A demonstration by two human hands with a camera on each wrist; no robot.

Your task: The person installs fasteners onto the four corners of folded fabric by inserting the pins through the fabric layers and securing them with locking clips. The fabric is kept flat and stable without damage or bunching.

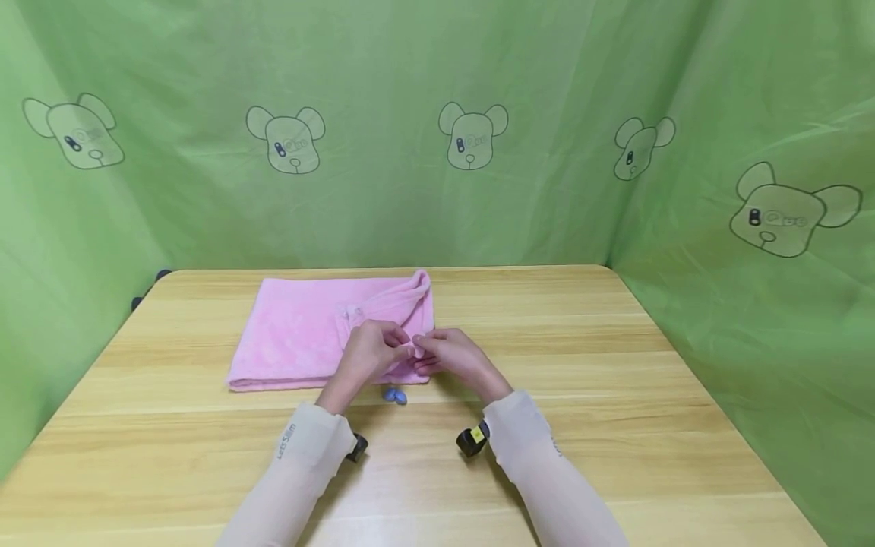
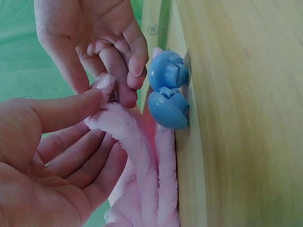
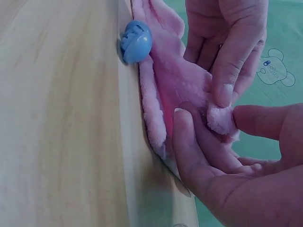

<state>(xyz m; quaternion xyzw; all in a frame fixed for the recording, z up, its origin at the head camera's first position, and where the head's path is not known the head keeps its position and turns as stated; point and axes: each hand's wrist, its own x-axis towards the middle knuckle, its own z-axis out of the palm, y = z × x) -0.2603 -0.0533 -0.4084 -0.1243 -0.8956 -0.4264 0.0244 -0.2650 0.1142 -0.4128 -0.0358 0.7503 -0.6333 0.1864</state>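
A folded pink plush blanket (image 1: 301, 327) lies on the table, its right corner turned up. Both hands meet at that corner. My left hand (image 1: 372, 349) pinches the raised pink edge between thumb and fingers. From the other side, my right hand (image 1: 454, 355) pinches the same bit of plush, fingertips close to those of the left. In the left wrist view, the gathered plush (image 2: 104, 85) sticks up between the fingertips; much of it is covered by them. Just in front of the blanket sits a blue plastic clip (image 2: 168, 109), its two rounded halves spread apart.
Small clear pieces (image 1: 352, 312) lie on top of the blanket, left of the turned-up part. The wooden table (image 1: 615, 425) ends at a green curtain (image 1: 383, 213) at the back and sides. A dark wrist camera (image 1: 470, 441) sits below the right sleeve.
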